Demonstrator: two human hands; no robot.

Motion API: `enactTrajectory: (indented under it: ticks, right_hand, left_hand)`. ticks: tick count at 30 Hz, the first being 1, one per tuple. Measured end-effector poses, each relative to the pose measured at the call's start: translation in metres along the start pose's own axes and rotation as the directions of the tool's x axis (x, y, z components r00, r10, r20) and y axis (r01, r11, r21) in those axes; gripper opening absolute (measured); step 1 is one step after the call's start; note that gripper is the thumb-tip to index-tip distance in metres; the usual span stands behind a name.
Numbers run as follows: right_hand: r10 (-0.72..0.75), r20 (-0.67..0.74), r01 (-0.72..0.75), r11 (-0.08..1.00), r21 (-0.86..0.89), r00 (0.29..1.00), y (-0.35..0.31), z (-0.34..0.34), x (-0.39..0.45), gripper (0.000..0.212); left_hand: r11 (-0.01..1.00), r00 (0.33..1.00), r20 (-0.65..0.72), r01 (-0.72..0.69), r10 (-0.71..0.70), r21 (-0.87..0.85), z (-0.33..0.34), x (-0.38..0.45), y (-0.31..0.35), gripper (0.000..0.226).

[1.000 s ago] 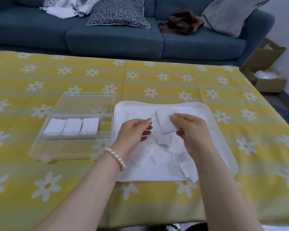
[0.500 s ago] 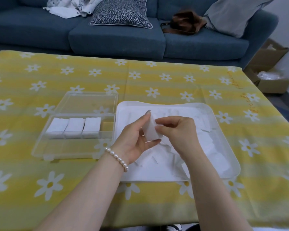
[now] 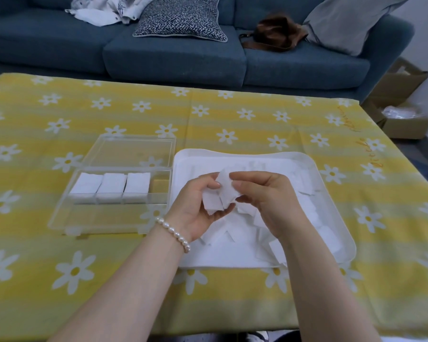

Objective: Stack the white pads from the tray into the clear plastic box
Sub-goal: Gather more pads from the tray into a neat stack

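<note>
A white tray (image 3: 331, 183) in the middle of the table holds several loose white pads (image 3: 314, 218). Above its left part, my left hand (image 3: 195, 206) cups a small bunch of pads (image 3: 214, 201), its fingers curled round them. My right hand (image 3: 265, 196) pinches one more white pad (image 3: 226, 180) against that bunch. To the left lies the clear plastic box (image 3: 114, 213) with its lid open toward the sofa. Three stacks of pads (image 3: 111, 186) stand side by side in it, and the compartment at the right end shows only tablecloth.
The table wears a yellow cloth with white daisies (image 3: 232, 114). A blue sofa (image 3: 173, 53) with cushions and a brown bag (image 3: 274, 33) runs behind it. Cardboard boxes (image 3: 403, 107) sit on the floor at the right.
My right hand lifted a pad from the tray and brought it to my left hand. My left hand has turned palm up and now cups pads.
</note>
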State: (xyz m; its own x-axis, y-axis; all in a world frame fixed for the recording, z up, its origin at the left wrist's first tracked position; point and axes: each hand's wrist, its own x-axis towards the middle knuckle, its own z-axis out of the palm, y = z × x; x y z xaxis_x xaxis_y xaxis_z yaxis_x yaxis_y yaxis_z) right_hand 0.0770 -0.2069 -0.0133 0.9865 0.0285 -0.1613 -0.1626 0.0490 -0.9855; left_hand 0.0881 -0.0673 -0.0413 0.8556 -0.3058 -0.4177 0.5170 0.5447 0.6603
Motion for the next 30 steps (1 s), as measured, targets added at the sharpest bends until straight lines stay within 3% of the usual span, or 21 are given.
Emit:
enactTrajectory:
  ticks: [5,10,13,17,19,21,24,27,30]
  right_hand:
    - [-0.04,-0.079,0.041,0.999,0.008,0.996,-0.001,-0.004,0.001,0.025]
    - [-0.03,-0.19,0.045,0.996,0.072,0.981,-0.001,-0.018,0.003,0.03]
    - [0.037,-0.164,-0.052,0.995,-0.089,0.986,0.0,-0.029,0.004,0.029]
    - [0.223,0.065,-0.192,0.93,-0.315,0.973,0.005,-0.028,-0.001,0.025]
    - [0.313,0.122,-0.234,0.872,-0.43,0.942,0.009,-0.024,-0.001,0.021]
    - [0.356,0.078,-0.244,0.768,-0.593,0.931,0.014,-0.021,0.0,0.013]
    - [0.173,-0.119,-0.199,0.584,-0.787,0.978,0.019,-0.024,0.007,0.008]
    - [-0.046,-0.32,-0.235,0.582,-0.779,0.946,0.02,-0.035,0.016,0.009]
    - [-0.141,-0.421,-0.256,0.612,-0.749,0.896,0.028,-0.045,0.028,0.009]
  left_hand:
    - [0.992,0.998,0.037,0.063,-0.06,-0.108,-0.004,0.001,0.0,0.037]
    - [0.98,0.992,-0.047,0.104,-0.113,-0.167,-0.008,0.003,0.004,0.016]
    - [0.974,0.992,-0.078,0.081,-0.1,-0.213,-0.013,0.005,0.01,0.015]
    - [0.95,0.995,-0.039,0.074,-0.09,-0.304,-0.016,0.006,0.015,0.016]
    - [0.943,0.996,-0.03,0.072,-0.086,-0.326,-0.016,0.007,0.015,0.018]
    - [0.938,0.996,-0.008,0.084,-0.092,-0.337,-0.016,0.006,0.013,0.015]
    - [0.935,0.994,0.024,0.104,-0.102,-0.338,-0.017,0.005,0.013,0.006]
    - [0.941,0.995,0.006,0.099,-0.102,-0.324,-0.018,0.006,0.013,0.008]
    - [0.928,0.994,-0.032,0.083,-0.101,-0.364,-0.017,0.007,0.015,0.016]
